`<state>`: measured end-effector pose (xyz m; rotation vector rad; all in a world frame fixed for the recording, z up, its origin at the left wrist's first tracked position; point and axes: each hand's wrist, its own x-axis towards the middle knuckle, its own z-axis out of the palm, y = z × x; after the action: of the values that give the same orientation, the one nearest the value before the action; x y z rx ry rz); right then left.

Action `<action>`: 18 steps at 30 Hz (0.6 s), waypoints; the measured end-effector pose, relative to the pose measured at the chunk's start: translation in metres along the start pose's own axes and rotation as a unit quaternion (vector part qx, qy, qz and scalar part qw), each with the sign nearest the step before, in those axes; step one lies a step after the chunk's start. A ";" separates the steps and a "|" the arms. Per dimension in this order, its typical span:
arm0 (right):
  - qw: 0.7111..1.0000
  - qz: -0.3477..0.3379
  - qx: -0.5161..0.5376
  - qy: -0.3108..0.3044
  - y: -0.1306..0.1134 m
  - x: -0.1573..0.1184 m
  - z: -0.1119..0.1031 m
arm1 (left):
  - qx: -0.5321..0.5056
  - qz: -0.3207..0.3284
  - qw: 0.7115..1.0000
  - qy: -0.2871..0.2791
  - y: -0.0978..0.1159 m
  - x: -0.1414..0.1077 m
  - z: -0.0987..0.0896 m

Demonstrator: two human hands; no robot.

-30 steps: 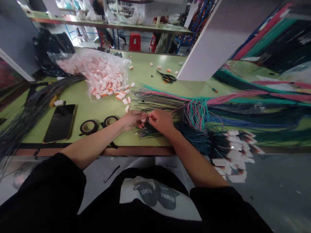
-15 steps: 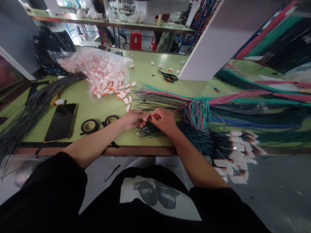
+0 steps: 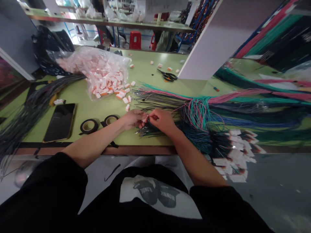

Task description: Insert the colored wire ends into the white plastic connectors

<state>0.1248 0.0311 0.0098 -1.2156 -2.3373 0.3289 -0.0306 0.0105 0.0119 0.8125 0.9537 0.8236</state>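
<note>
Closest to the camera, both forearms come up from the bottom and meet just above the near edge of the green table (image 3: 109,106). The left hand (image 3: 133,118) is pinched shut around a small white connector (image 3: 145,118), and the right hand (image 3: 163,121) sits right against it at 3 o'clock, fingers closed on the same little piece and on what looks like a thin wire going into it; too small to tell exactly which wire. Under the right hand there's a loose fan of dark wires (image 3: 148,132) lying flat on the table.

At 9 o'clock from the hands sit two rolls of black tape (image 3: 88,126), side by side, and further that way a dark phone (image 3: 60,122) lying flat. Off at 3 o'clock is a thick bundle of pink and teal wires (image 3: 198,111), with a pile of white-tagged wire ends (image 3: 235,152) hanging past the table edge at 4 o'clock.

Going further out, at 11 o'clock, a clear plastic bag of white and orange connectors (image 3: 102,72) has spilled a few onto the table near its mouth. At 12 to 1 o'clock, well apart from the hands, black scissors (image 3: 167,76) lie beside a grey pillar (image 3: 206,42).
</note>
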 end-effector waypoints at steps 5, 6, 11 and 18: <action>0.995 0.021 0.100 0.020 0.006 0.001 -0.002 | 0.004 0.004 1.000 -0.009 0.000 0.002 -0.002; 0.995 0.023 0.098 0.018 0.007 0.001 -0.002 | 0.004 0.004 1.000 -0.010 -0.001 0.003 -0.002; 0.998 0.025 0.058 0.007 0.006 0.002 0.000 | 0.013 0.007 1.000 -0.009 -0.004 0.006 -0.004; 0.999 0.032 0.010 -0.034 0.004 0.000 -0.001 | 0.040 0.016 0.999 0.025 -0.005 0.004 0.001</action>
<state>0.1283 0.0337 0.0092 -1.2905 -2.3506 0.4205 -0.0273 0.0118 0.0062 0.8811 1.0265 0.8409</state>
